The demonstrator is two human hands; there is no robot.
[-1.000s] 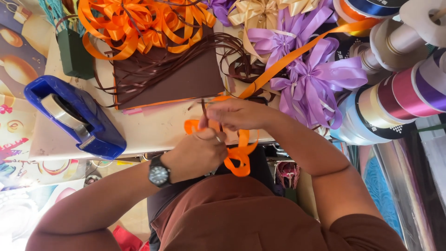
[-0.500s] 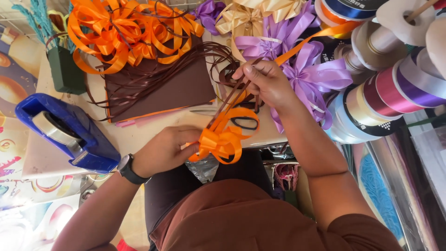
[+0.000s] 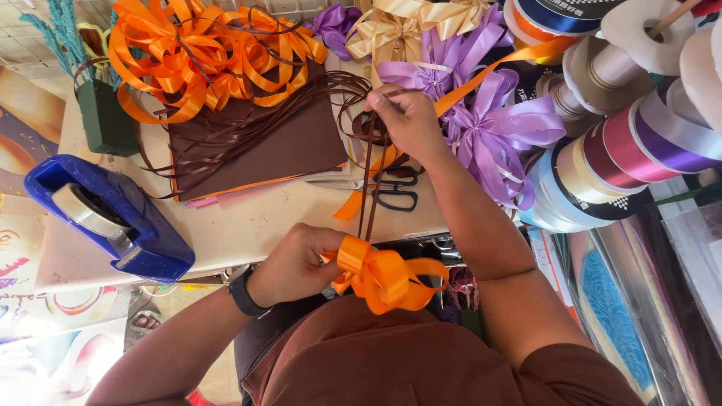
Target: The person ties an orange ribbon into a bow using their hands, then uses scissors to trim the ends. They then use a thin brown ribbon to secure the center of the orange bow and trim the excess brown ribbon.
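Note:
My left hand [image 3: 297, 263] grips a looped orange ribbon bow [image 3: 387, 277] just off the table's near edge. My right hand [image 3: 406, 120] is stretched out over the table and pinches thin dark brown ribbon strands [image 3: 367, 192], which run taut down to the bow. Black-handled scissors [image 3: 376, 189] lie on the table between the two hands. An orange ribbon strip [image 3: 489, 69] runs from behind my right hand up to the spools.
A blue tape dispenser [image 3: 105, 218] sits at the left. Brown paper [image 3: 271, 143] with loose brown strands lies in the middle, orange bows [image 3: 203, 56] behind it. Purple bows [image 3: 489, 120] and ribbon spools [image 3: 624, 143] crowd the right. A green pot [image 3: 105, 116] stands at the back left.
My right hand has reached farther out and picked up brown strands. My left hand has drawn the orange bow back toward my body, off the table edge. The scissors now lie on the table.

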